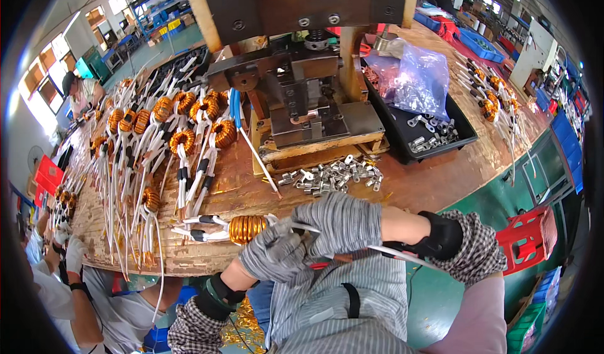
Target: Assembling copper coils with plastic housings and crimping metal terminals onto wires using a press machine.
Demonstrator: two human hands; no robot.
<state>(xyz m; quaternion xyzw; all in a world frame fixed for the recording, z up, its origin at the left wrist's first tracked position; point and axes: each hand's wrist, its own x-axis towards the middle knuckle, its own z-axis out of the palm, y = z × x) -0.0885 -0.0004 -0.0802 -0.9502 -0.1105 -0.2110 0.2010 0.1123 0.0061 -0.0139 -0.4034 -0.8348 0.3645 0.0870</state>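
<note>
My left hand (274, 251), in a grey striped knit glove, is closed on a white wire (306, 227). Beside its fingers lies a copper-wound toroidal coil (247, 229) with white leads and black sleeves, at the table's near edge. My right hand (340, 225), gloved alike, is closed over the same wire, close against the left. The wire's long end (406, 256) runs out to the right below my right wrist. A red part (319, 265) shows under the hands; its kind is hidden. Loose metal cable lugs (333, 176) lie just beyond.
A press (308, 102) stands at the table's middle. Right of it, a black tray (434, 137) holds lugs and a plastic bag (412, 77). Many coils (182, 141) with white leads cover the left. A blue-sleeved wire (236, 110) leans by the press. Co-workers sit at left; a red stool (525, 244) stands right.
</note>
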